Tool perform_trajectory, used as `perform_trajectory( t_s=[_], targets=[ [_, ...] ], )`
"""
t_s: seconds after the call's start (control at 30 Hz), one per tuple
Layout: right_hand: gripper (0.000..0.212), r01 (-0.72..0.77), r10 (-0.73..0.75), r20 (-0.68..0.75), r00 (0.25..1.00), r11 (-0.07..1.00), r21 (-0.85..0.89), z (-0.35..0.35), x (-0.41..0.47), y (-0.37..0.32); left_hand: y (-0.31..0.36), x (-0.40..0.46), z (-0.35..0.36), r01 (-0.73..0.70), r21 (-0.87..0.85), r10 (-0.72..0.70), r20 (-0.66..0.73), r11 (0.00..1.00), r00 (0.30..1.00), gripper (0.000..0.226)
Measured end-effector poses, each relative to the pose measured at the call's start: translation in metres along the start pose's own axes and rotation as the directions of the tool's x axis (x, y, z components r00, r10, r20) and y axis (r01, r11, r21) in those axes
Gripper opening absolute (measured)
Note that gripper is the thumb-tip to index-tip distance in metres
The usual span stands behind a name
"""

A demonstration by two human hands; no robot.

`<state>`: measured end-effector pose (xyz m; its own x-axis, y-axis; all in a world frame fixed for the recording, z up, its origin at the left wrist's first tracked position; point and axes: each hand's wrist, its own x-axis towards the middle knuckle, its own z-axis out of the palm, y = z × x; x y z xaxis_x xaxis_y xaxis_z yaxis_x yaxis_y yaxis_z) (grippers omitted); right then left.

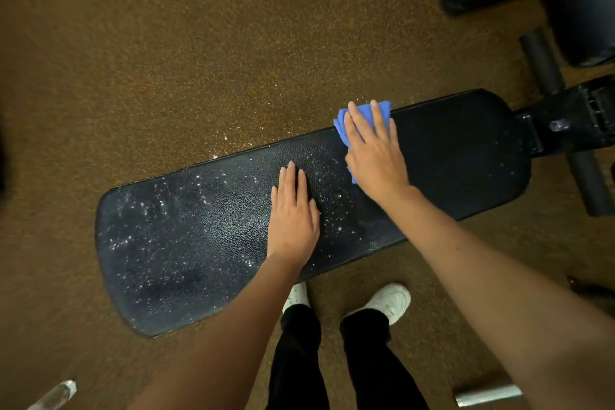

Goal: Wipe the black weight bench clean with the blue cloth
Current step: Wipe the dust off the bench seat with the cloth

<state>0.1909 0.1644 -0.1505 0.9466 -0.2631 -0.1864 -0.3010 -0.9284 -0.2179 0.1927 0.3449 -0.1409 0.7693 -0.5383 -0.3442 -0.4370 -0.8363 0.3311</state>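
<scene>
1. Head view looks down on a long black bench (186, 243) with a pebbled pad, standing on a brown speckled floor (166, 43).
2. On the pad, the right hand (374, 150) lies flat on the blue cloth (382, 110), fingers straight and spread, pressing it down near the far edge of the surface, toward the narrow end by the frame (572, 123). This grip is a flat press, not a pinch.
3. At mid-pad, the left hand (294, 213) rests flat with fingers straight and together, holding nothing; it seems to brace the body.
4. White droplets (159, 206) speckle the pad from the middle to the wide left end. The stretch right of the cloth looks dark and mostly free of them, so I judge the wipe is well under halfway.
5. To do this step well, keep the whole palm over the cloth so it does not bunch, and draw it in long overlapping passes from the far edge to the near edge.
6. Work steadily toward the wide end, lifting the left hand off before the cloth reaches it, since specks lie all round it.
7. Refold the cloth once it is wet, or it will likely smear.
8. Some spray glints on the floor just beyond the far edge; push specks into the cloth, not over the side.
</scene>
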Motion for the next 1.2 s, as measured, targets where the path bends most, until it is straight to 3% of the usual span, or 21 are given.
perform_trajectory(
  t_s=[0.07, 0.2, 0.27, 0.5, 0.7, 0.9, 0.97, 1.1, 1.2],
  targets=[
    [0.066, -0.005, 0.005, 0.010, 1.000, 1.000, 0.001, 0.006, -0.006, -0.015, 0.000, 0.000, 0.001, 0.002, -0.002, -0.002, -0.001, 1.000, 1.000, 0.064],
    [0.069, 0.338, -0.336, 0.056, 0.940, 0.941, -0.026, 0.003, -0.026, -0.002, 0.000, 0.000, 0.001, 0.004, -0.005, -0.004, 0.000, 1.000, 1.000, 0.064],
    [0.067, 0.417, -0.412, 0.085, 0.907, 0.907, -0.054, -0.002, -0.032, 0.016, 0.000, 0.000, 0.000, -0.002, -0.001, 0.002, -0.001, 1.000, 1.000, 0.065],
    [0.063, 0.063, -0.063, 0.008, 0.998, 0.998, -0.012, 0.003, -0.033, -0.005, -0.003, -0.001, 0.002, -0.017, 0.044, 0.016, 0.005, 0.999, 1.000, 0.065],
    [0.061, 0.312, -0.306, 0.077, 0.949, 0.946, -0.086, 0.006, -0.063, 0.016, -0.005, -0.002, 0.001, -0.040, 0.029, 0.039, 0.011, 0.999, 0.999, 0.063],
    [0.058, -0.031, 0.031, -0.013, 0.999, 0.999, -0.031, 0.006, -0.065, 0.009, -0.007, -0.001, 0.001, -0.052, 0.031, 0.051, 0.027, 0.998, 0.998, 0.053],
    [0.059, -0.011, 0.011, 0.005, 1.000, 1.000, -0.010, 0.013, -0.075, -0.012, -0.008, -0.002, 0.001, -0.055, 0.020, 0.055, 0.018, 0.998, 0.998, 0.053],
    [0.065, 0.252, -0.249, 0.051, 0.967, 0.966, -0.051, 0.017, -0.103, -0.006, -0.009, -0.002, -0.001, -0.072, 0.006, 0.072, 0.022, 0.997, 0.997, 0.052],
    [0.062, 0.098, -0.095, 0.041, 0.995, 0.993, -0.061, 0.014, -0.107, 0.013, -0.011, -0.004, -0.003, -0.082, 0.035, 0.081, 0.045, 0.996, 0.996, 0.053]
  ],
)
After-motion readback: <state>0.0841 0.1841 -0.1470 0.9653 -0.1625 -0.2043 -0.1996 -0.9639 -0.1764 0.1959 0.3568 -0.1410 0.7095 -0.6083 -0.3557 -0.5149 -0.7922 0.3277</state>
